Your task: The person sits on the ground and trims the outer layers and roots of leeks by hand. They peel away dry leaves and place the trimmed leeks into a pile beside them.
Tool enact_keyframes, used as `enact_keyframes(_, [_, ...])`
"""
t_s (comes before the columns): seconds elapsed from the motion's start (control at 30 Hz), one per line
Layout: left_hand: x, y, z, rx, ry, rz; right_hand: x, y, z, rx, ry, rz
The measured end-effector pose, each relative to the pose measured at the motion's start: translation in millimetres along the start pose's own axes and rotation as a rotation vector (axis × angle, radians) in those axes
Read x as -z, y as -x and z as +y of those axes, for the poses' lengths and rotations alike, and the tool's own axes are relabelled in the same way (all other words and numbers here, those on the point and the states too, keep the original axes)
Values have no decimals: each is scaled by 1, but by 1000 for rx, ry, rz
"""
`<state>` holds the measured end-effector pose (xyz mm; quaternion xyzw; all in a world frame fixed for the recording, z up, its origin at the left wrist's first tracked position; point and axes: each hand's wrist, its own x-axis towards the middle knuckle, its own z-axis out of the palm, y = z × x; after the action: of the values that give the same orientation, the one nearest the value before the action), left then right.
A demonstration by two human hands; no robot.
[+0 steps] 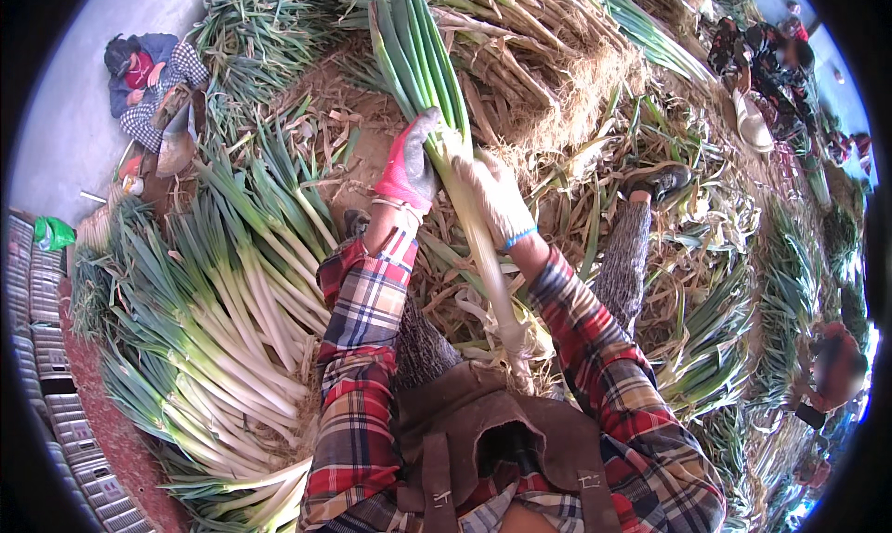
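Note:
A long green onion stalk (481, 240) with broad green leaves runs from the top of the view down towards my lap, its roots near the brown apron (488, 407). My left hand (412, 160), in a pink and grey glove, grips it where the green leaves meet the pale stem. Just to the right, my right hand (493, 195), in a pale knit glove with a blue cuff edge, is against the stem, its fingertips partly hidden. Loose, peeled-back outer leaves (523, 334) hang around the lower stem.
Pale-stemmed green onions (230, 366) lie piled at my left. Untrimmed, rooty ones (516, 59) are heaped ahead. Dry leaf scraps (704, 219) cover the ground around my feet. A person (150, 80) sits at the upper left; others are at the right. Plastic crates (77, 428) line the left edge.

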<state>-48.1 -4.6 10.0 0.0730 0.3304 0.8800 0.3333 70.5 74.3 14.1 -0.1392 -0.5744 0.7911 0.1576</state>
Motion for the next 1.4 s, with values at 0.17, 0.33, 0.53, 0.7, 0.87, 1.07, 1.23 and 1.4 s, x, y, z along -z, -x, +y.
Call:
enact_keyframes(0.17, [-8, 1, 1, -95, -150, 97, 20, -57, 27, 675, 819, 166])
enact_keyframes(0.33, [-5, 11, -8, -74, -155, 129, 15, -21, 8, 161, 434, 192])
enact_keyframes(0.53, [11, 4, 1, -32, -92, 5, 75, 99, 76, -81, 515, 39])
enact_keyframes(0.7, [3, 18, 0, 68, 44, -3, 153, 235, 138, -333, 982, -338])
enact_keyframes(0.87, [-11, 10, -2, 116, 52, 32, 129, 178, 51, -454, 1403, -282])
enact_keyframes(1.07, [-11, 12, -3, 1, -65, 12, 54, 44, -24, 116, 904, 58])
enact_keyframes(1.23, [-20, 14, -2, 34, -91, -6, 10, -24, -35, 302, 700, 150])
enact_keyframes(1.4, [-24, 24, 7, 106, -36, 120, 26, -36, 3, 280, 628, 225])
